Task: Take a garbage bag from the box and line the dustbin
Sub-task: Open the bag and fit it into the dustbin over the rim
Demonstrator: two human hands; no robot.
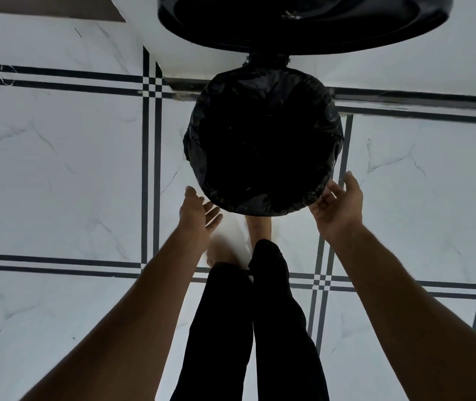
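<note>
Head view, looking straight down: round black dustbin point(263, 140) on white marble-look tile floor point(57, 169) with dark double grid lines. Crinkled black plastic garbage bag point(322, 117) is already stretched over the bin rim all round, folded down outside; inside is too dark to read. Bin's round black lid point(303, 27) stands flipped up at the far side, hinged behind the rim. Left hand point(199, 212) just beside the near-left edge of the bag, palm turned inward, fingers straight and loose, holding nothing, not clearly touching. Right hand point(338, 204) at the near-right edge, fingers relaxed and spread, fingertips at the bag fold; contact looks likely, no grip. Black trouser legs point(260, 328) and bare feet below the bin's near edge.
</note>
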